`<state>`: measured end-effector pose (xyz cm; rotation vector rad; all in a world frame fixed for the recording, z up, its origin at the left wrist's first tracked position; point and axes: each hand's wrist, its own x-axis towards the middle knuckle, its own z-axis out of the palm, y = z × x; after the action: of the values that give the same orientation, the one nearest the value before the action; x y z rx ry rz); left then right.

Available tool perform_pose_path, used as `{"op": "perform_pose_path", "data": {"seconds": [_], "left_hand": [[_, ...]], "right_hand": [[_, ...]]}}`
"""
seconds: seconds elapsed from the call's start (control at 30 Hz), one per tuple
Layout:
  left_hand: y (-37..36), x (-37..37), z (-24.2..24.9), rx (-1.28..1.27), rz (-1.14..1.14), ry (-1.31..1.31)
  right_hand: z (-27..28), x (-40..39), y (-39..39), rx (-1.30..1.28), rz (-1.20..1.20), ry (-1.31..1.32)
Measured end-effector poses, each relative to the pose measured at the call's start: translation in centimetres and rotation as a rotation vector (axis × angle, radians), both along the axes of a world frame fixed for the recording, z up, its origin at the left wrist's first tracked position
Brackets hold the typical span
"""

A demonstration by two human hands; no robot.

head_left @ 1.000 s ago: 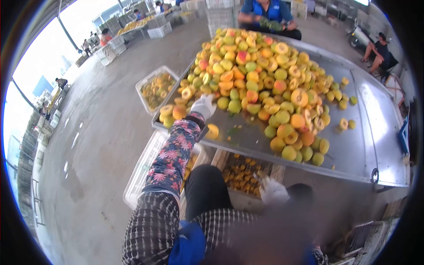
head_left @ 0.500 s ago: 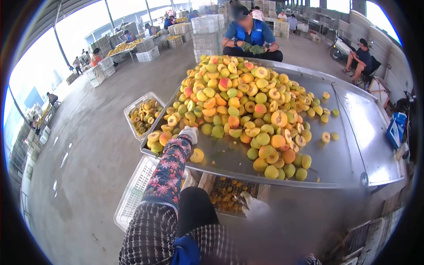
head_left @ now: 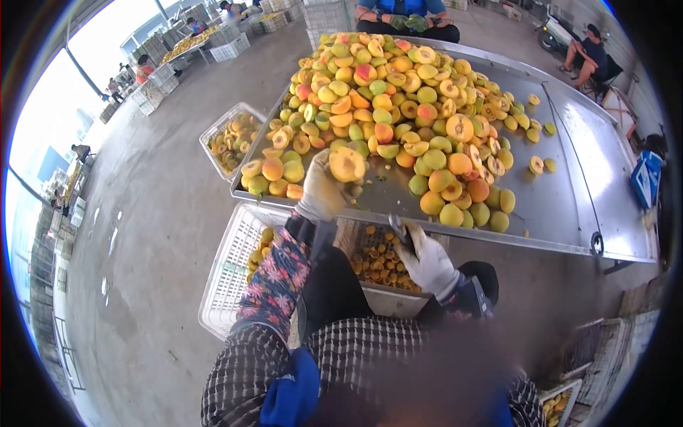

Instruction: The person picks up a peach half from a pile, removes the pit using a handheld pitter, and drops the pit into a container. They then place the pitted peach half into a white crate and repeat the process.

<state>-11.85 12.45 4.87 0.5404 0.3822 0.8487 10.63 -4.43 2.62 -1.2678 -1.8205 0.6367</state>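
My left hand [head_left: 320, 194], in a whitish glove, grips a yellow peach half [head_left: 346, 164] with its cut face and hollow turned up, just over the near edge of the metal table [head_left: 551, 213]. Closed around a small metal tool [head_left: 396, 229] is my gloved right hand [head_left: 432, 266], lower and to the right; the tool's exact kind is not clear. Beneath it sits a crate [head_left: 390, 290] of brown peach pits [head_left: 377, 260]. A large heap of halved peaches [head_left: 384, 107] covers the table's left and middle.
A white basket [head_left: 222, 279] holding peach pieces stands left of my legs. Another filled basket [head_left: 244, 109] is on the floor by the table's left corner. Across the table sits a person in a blue vest [head_left: 398, 7]. A black cord [head_left: 569, 167] lies across the table's right part.
My left hand has come back from the heap toward me, now with a peach half in it. My right hand has risen with the tool toward the table edge. The view has tilted down.
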Motion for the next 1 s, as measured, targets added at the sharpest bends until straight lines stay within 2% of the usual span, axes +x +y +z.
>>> {"op": "perform_pose_path", "data": {"seconds": [0.1, 0.2, 0.3, 0.37, 0.43, 0.53, 0.63, 0.73, 0.8, 0.87, 0.93, 1.0], "left_hand": [[-4.6, 3.5, 0.7, -0.059, 0.168, 0.089], [-6.9, 5.8, 0.7, -0.039, 0.201, 0.006], [-7.7, 6.6, -0.3, 0.254, 0.292, 0.205], [-7.8, 6.9, -0.9, 0.34, 0.321, 0.253], [-8.2, 7.1, -1.2, 0.267, 0.302, 0.167], [-8.7, 7.2, -0.6, 0.129, 0.301, 0.235], [-8.1, 6.7, -1.1, 0.118, 0.111, 0.276], [-7.4, 6.1, -2.7, 0.112, -0.032, 0.247], [-9.9, 8.2, -1.2, 0.254, 0.386, 0.227], [-11.2, 10.0, -1.0, 0.352, 0.633, 0.251], [-11.4, 10.2, -1.4, 0.344, 0.638, 0.308], [-11.1, 9.2, -1.1, 0.233, 0.502, 0.328]], "right_hand": [[2.8, -1.2, 1.3, 0.051, -0.034, -0.005], [3.2, -1.9, 2.0, 0.06, -0.097, -0.089], [2.8, -2.4, 1.8, 0.068, -0.177, -0.208], [2.7, -2.4, 1.3, 0.039, -0.184, -0.242], [2.6, -2.2, 1.0, 0.02, -0.157, -0.268], [2.3, -1.3, 0.7, -0.013, -0.082, -0.328], [2.4, -0.1, 0.3, -0.053, -0.007, -0.441], [1.4, 0.7, 0.4, -0.031, 0.018, -0.333], [0.5, 0.7, 0.6, -0.063, 0.028, -0.169], [-0.2, 0.6, 0.7, -0.066, 0.037, -0.06], [-0.7, 0.1, 0.6, -0.058, 0.048, -0.008], [-0.3, 0.8, 0.4, -0.068, 0.099, -0.111]]}}
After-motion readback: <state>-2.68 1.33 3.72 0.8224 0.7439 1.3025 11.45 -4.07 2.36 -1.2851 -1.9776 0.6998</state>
